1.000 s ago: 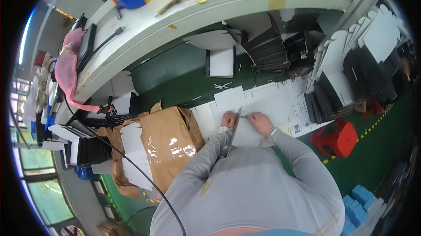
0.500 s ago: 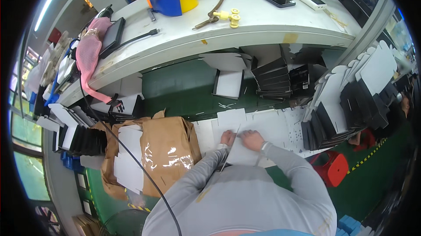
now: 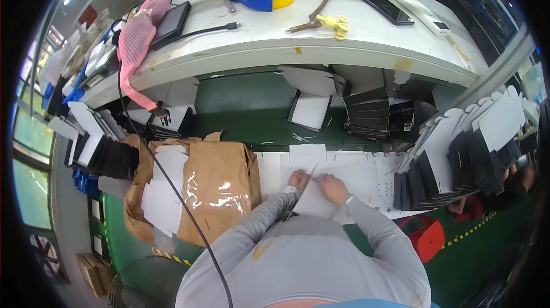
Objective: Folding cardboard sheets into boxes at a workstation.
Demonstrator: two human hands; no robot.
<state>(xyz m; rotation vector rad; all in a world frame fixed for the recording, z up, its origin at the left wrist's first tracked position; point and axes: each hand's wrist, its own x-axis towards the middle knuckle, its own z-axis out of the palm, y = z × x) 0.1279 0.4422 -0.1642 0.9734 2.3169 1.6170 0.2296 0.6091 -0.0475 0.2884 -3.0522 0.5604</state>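
A flat white cardboard box blank [image 3: 316, 200] with a dark outer side lies in front of me, its left side panel folded up at a slant. My left hand [image 3: 298, 180] is at the outer side of that raised panel, its fingers curled against the far part. My right hand [image 3: 333, 188] is on the inner side, fingers closed at the fold near the panel's far end. A white end flap [image 3: 307, 152] of the cardboard reaches beyond my hands. Small details at the fingertips are too small to make out.
Left lies a brown paper-wrapped bundle [image 3: 220, 193] with white blanks [image 3: 166, 193] on it. Black-and-white boxes are stacked right [image 3: 438, 170] and far left [image 3: 106, 153]. A black cable [image 3: 172, 185] hangs across the left. Above is a white shelf [image 3: 258, 39] with a phone [image 3: 381, 6]. A red stool [image 3: 424, 238] stands right.
My view has shifted, moving the shelf items rightward in the picture. The raised left panel leans a little more, showing more of its dark side. Both hands stay at the panel.
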